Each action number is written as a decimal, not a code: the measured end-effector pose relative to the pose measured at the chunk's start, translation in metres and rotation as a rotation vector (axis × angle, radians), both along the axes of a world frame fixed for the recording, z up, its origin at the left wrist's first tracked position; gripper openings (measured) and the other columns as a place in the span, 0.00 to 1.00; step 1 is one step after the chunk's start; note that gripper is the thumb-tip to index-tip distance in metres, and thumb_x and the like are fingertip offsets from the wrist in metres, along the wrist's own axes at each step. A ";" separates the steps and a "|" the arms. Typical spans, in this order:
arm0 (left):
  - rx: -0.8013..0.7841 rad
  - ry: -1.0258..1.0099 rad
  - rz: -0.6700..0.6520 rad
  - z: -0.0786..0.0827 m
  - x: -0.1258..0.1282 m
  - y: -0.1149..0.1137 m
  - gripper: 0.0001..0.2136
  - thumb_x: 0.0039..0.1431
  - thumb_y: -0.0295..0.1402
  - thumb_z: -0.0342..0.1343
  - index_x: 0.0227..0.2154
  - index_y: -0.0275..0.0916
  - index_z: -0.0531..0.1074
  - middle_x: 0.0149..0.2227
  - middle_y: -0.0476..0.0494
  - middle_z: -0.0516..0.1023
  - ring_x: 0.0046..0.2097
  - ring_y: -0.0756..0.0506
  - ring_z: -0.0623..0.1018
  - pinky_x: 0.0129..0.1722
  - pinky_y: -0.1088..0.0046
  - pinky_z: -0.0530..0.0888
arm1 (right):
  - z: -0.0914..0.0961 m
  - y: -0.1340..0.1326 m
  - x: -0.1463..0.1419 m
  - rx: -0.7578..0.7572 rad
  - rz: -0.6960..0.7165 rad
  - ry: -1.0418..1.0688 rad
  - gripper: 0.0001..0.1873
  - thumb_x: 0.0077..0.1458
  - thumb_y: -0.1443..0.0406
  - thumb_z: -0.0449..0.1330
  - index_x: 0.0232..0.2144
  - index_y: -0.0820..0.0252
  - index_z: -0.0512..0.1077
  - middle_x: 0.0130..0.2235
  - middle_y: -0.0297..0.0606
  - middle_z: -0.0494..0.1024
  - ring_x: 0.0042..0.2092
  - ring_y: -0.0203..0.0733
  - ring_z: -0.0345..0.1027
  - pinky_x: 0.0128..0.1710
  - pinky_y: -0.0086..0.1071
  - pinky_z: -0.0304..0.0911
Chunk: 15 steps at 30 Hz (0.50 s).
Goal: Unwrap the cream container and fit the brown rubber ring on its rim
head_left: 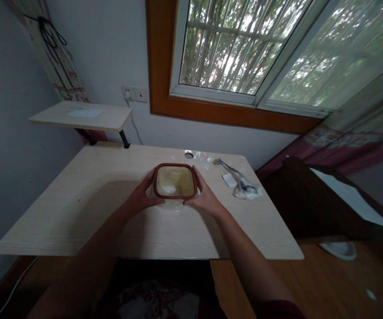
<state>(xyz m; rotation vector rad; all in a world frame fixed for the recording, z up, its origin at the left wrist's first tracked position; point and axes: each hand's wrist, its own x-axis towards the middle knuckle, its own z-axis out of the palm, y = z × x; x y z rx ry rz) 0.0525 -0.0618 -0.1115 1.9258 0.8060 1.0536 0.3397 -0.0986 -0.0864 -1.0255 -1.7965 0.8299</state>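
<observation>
A small bin [174, 165] with a brown rim and a pale plastic liner inside [174, 181] is at the middle of the desk. Its opening faces up toward me. My left hand [142, 195] grips its left side, thumb near the front edge and fingers along the side. On the opposite side my right hand [205, 194] holds it the same way. Edges of clear plastic show around the bin below the rim. The bin's lower part is mostly hidden beneath the rim.
On the desk's right lie a brush-like tool in clear plastic [244, 188] and a small white card [229, 180]. A raised shelf [111, 119] with a paper sheet [85, 113] stands at the back left. The desk [111, 239] has a round cable hole [189, 155] near the wall.
</observation>
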 end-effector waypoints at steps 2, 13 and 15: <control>0.013 0.025 0.005 0.007 -0.001 -0.005 0.53 0.45 0.41 0.73 0.70 0.47 0.47 0.71 0.32 0.54 0.70 0.30 0.56 0.68 0.43 0.56 | 0.003 -0.004 -0.002 0.066 0.006 -0.036 0.73 0.36 0.48 0.76 0.72 0.51 0.37 0.73 0.51 0.45 0.72 0.58 0.40 0.70 0.56 0.41; 0.113 0.045 0.038 0.028 -0.008 -0.020 0.53 0.46 0.39 0.71 0.71 0.48 0.45 0.71 0.32 0.52 0.70 0.30 0.57 0.67 0.42 0.58 | 0.018 -0.016 -0.007 0.292 -0.024 -0.185 0.72 0.39 0.54 0.77 0.72 0.46 0.32 0.73 0.47 0.43 0.73 0.57 0.39 0.70 0.57 0.44; 0.113 0.053 0.050 0.027 -0.008 -0.021 0.53 0.46 0.39 0.71 0.71 0.49 0.45 0.71 0.32 0.52 0.70 0.29 0.57 0.66 0.41 0.58 | 0.018 -0.017 -0.006 0.285 -0.035 -0.197 0.73 0.39 0.54 0.77 0.72 0.46 0.31 0.73 0.47 0.43 0.73 0.57 0.38 0.70 0.58 0.43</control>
